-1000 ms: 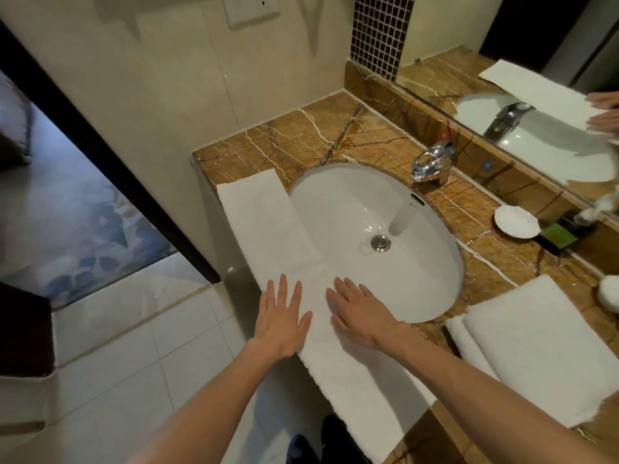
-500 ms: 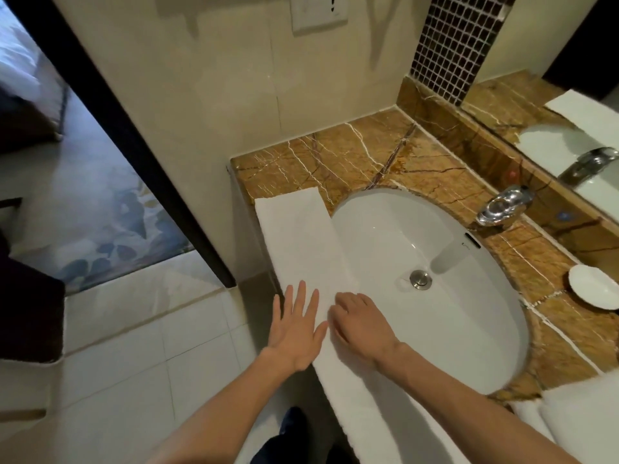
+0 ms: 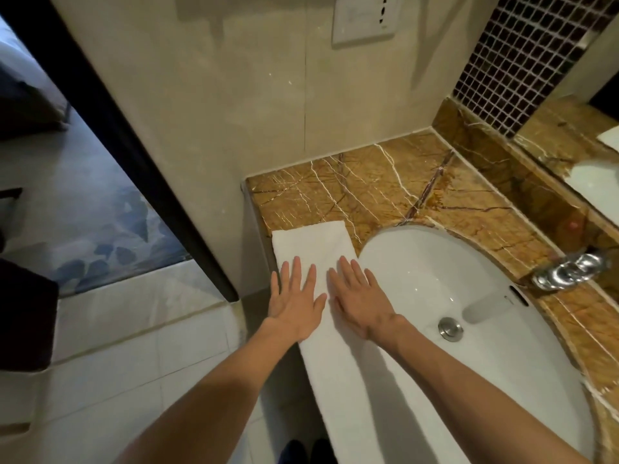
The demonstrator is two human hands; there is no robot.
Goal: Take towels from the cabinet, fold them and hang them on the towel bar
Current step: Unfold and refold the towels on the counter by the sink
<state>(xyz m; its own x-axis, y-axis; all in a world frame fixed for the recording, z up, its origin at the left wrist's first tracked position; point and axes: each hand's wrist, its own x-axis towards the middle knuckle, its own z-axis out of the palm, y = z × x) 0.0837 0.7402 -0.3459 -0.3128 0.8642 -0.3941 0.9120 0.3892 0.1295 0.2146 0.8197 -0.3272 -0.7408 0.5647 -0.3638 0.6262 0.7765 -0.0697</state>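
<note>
As they have slid up the towel [image 3: 315, 239], left hand [image 3: 296, 306] and right hand [image 3: 360, 303] lie flat, apparently pressing.

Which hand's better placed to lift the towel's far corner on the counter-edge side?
Left, probably. The left hand lies flat on the towel along its counter-edge side, fingers pointing toward that corner. The right hand lies flat nearer the sink.
</note>
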